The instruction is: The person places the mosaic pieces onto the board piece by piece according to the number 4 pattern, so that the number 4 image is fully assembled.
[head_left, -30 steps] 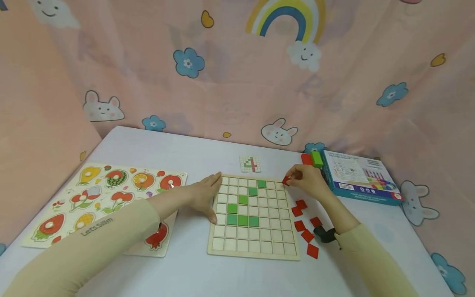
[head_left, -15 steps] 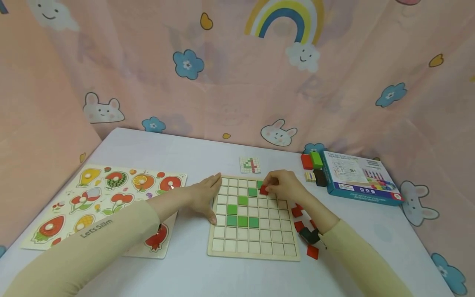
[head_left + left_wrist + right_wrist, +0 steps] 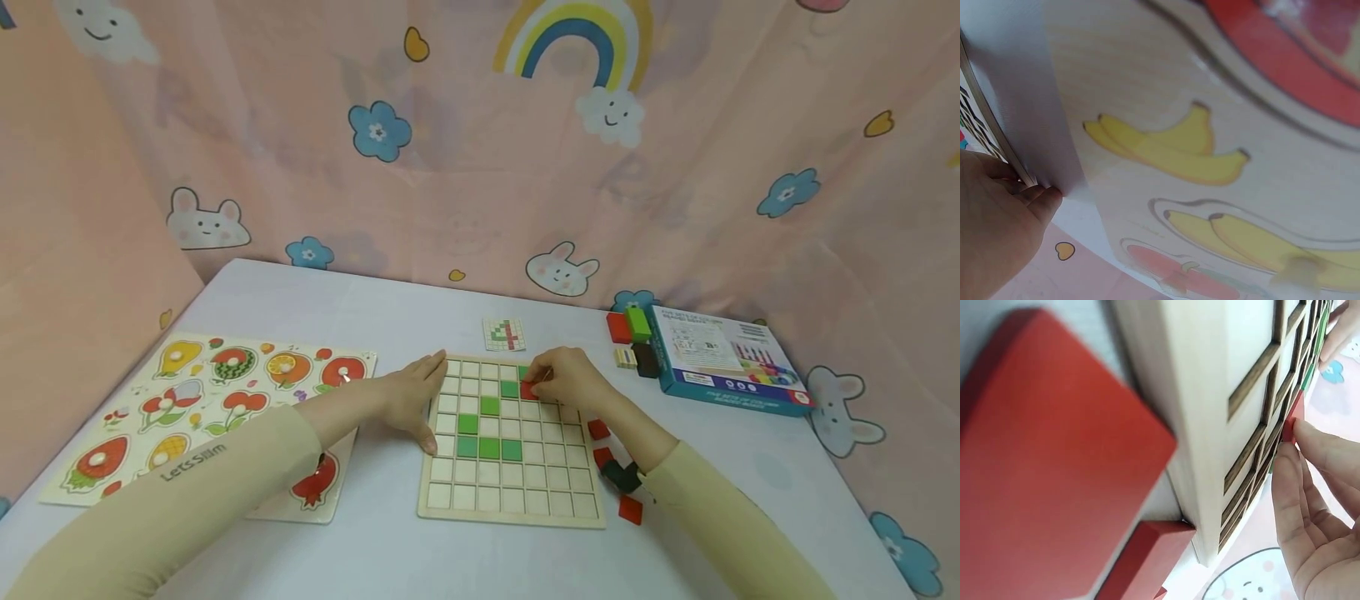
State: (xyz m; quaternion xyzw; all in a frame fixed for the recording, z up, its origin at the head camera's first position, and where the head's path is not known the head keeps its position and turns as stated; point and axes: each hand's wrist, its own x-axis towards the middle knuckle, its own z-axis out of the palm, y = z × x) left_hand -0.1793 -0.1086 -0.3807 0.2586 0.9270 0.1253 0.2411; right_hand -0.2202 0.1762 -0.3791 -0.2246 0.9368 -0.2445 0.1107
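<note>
A wooden grid board (image 3: pixel 510 520) lies on the white table with several green square tiles (image 3: pixel 489 450) set in its cells. My right hand (image 3: pixel 576 380) pinches a red square tile (image 3: pixel 528 390) between thumb and fingertips, at a cell beside the upper green tiles. In the right wrist view the red tile (image 3: pixel 1295 419) stands tilted at the grid's surface. Along the board's left edge rests my left hand (image 3: pixel 411 402), fingers extended. The left wrist view has the left hand (image 3: pixel 1000 228) with its fingertips at the board's side. Several loose red tiles (image 3: pixel 631 509) lie right of the board.
A fruit puzzle board (image 3: pixel 298 343) lies on the left, under the left forearm. Behind the grid is a small pattern card (image 3: pixel 504 335). A box (image 3: pixel 731 375) stands at the back right, beside red (image 3: pixel 618 327), green (image 3: pixel 637 323) and black (image 3: pixel 646 360) blocks.
My right hand has carried the red tile from the board's upper right corner leftwards over the grid, then lowered it slightly to a cell. The left hand has stayed in place.
</note>
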